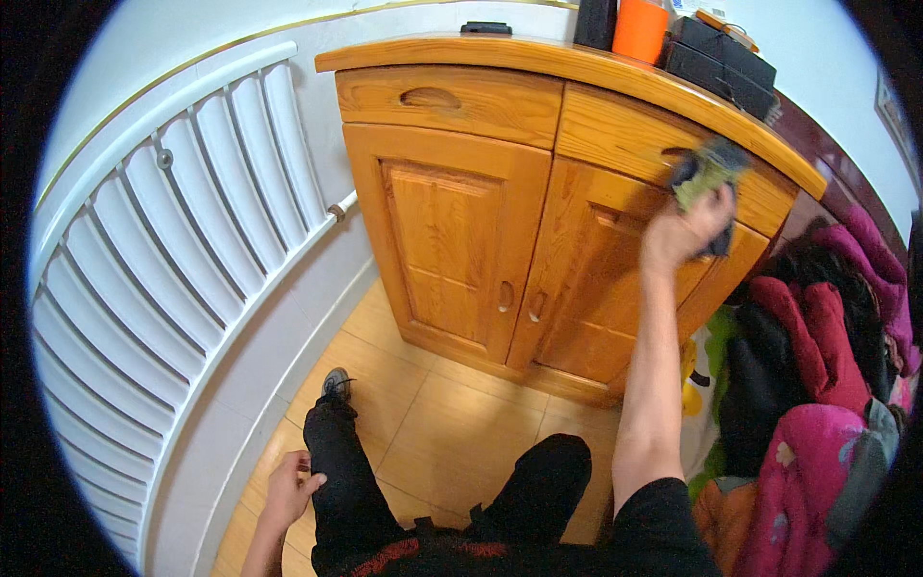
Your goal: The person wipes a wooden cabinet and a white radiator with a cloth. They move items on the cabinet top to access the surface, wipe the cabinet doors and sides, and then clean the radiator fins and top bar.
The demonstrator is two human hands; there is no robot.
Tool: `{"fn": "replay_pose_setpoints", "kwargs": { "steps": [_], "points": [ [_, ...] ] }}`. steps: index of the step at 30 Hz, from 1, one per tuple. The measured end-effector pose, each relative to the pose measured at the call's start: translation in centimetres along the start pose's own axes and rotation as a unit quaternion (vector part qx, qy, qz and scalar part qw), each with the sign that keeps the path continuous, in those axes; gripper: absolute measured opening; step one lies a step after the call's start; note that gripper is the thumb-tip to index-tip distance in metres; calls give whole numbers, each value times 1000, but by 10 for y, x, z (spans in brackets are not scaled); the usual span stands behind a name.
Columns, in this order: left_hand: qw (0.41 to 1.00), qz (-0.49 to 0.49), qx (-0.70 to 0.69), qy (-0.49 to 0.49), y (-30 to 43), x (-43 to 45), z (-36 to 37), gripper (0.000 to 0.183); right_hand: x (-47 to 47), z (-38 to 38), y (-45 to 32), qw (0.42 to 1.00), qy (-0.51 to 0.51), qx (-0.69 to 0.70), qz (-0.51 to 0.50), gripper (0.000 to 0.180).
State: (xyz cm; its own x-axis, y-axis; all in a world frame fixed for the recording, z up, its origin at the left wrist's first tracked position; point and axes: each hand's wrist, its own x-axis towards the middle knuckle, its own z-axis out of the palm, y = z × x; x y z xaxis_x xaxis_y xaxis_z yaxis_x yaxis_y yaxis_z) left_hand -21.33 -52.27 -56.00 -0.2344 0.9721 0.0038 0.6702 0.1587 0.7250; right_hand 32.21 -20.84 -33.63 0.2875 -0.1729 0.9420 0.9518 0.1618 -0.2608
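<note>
A crumpled cloth [703, 177], dark with a yellow-green part, is in my right hand [685, 227], which presses it against the upper right drawer front [613, 137] of a wooden cabinet. Hand and cloth are blurred, and the cloth partly covers that drawer's recessed handle. Below it, the right cabinet door [577, 281] lies partly behind my forearm. My left hand [292, 487] hangs beside my left knee, holding nothing, its fingers loosely apart. The left drawer [490, 108] and left door [447, 252] of the cabinet are closed.
A white radiator [209, 187] runs along the left wall. On the cabinet top [447, 52] stand an orange container [639, 30], black boxes [710, 68] and a small dark object [487, 28]. Clothes and a pink patterned textile [807, 461] are heaped at the right. The floor [425, 418] is tiled.
</note>
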Motion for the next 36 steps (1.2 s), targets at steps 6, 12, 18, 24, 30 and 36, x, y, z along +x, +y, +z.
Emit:
{"fn": "replay_pose_setpoints", "kwargs": {
  "steps": [6, 12, 18, 24, 30, 36],
  "points": [
    [956, -139, -189, -175, -28, 24, -6, 11, 3, -22, 1, 963, -188, -22, -194, 31],
    [825, 25, 54, -562, -8, -34, -16, 9, 39, -34, 52, 994, -9, -81, 66, 44],
    [790, 142, 215, -557, 69, -19, -8, 25, 17, -15, -9, 965, -188, 10, -180, 51],
    [859, 245, 87, -441, 145, 22, 59, 29, 49, -42, 29, 987, -91, -82, -106, 47],
    [786, 417, 4, -457, 197, 8, 195, 50, 10, -11, -16, 955, -112, 152, 229, 58],
    [783, 458, -51, -417, 200, -45, 247, 54, -37, -26, -54, 927, -356, -14, -115, 41]
  ]
}}
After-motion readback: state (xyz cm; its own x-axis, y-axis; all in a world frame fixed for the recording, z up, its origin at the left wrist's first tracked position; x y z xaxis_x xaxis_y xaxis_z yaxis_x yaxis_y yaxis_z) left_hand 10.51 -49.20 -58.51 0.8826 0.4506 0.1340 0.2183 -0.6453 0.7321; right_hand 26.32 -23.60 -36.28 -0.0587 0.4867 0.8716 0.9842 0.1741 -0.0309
